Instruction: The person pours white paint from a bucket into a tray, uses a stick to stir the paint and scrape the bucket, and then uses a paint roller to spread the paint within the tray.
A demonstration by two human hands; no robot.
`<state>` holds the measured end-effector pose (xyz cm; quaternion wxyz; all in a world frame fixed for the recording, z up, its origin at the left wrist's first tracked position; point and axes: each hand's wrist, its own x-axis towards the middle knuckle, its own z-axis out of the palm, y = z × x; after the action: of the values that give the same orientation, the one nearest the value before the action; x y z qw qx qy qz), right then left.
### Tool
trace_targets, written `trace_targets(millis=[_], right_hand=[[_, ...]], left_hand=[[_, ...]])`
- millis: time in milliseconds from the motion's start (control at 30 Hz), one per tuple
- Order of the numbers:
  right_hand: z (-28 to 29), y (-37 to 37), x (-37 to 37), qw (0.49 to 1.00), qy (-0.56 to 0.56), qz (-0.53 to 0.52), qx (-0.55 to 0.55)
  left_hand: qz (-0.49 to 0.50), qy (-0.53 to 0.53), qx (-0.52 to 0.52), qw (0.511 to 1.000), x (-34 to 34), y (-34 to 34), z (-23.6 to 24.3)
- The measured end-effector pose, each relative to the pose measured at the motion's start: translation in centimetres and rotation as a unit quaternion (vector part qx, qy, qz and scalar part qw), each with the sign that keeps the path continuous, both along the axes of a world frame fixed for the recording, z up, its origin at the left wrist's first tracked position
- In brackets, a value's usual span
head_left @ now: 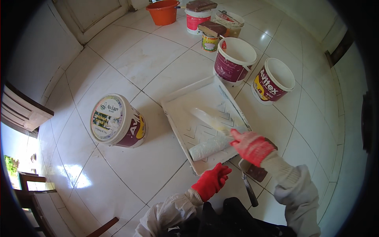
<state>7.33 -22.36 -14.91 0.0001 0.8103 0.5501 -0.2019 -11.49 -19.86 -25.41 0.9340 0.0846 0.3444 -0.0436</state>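
My right hand [254, 147], in a red glove, is closed round the handle of a motion-blurred, pale tool that looks like a paintbrush [211, 119]. Its whitish end points to the far left above a white paint tray [172, 118]. Across the tray's near end lies a paint roller [210, 147] with a white-coated sleeve, close under that hand. My left hand [213, 182], also red-gloved, is just off the tray's near corner. Its fingers are loosely bent, and nothing shows in them. A dark handle [250, 193] on a metal shaft slants over the floor nearby.
A lidded paint bucket [132, 128] stands left of the tray. Beyond it are two maroon-and-white buckets [233, 69] [272, 81], a small yellow can [210, 42], further pails and an orange basin [162, 14]. A brown flat piece [254, 172] lies by my right forearm.
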Motion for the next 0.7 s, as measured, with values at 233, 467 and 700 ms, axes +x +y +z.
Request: trace_targets(millis=[233,467,700], right_hand=[[0.1,0.0,0.5,0.996,-0.029,-0.048,-0.072],[1.2,-2.1,1.5,0.999,0.022,0.028,-0.034],[6.4,-10.3,3.8,0.992,0.045,-0.109,-0.038]], left_hand=[[0.024,0.021,-0.046,0.998,-0.1,-0.4,-1.0],[-0.088,0.023,0.076,0.993,1.1,-1.5,-0.2],[-0.028,0.025,0.037,0.999,1.3,-1.5,-0.8]])
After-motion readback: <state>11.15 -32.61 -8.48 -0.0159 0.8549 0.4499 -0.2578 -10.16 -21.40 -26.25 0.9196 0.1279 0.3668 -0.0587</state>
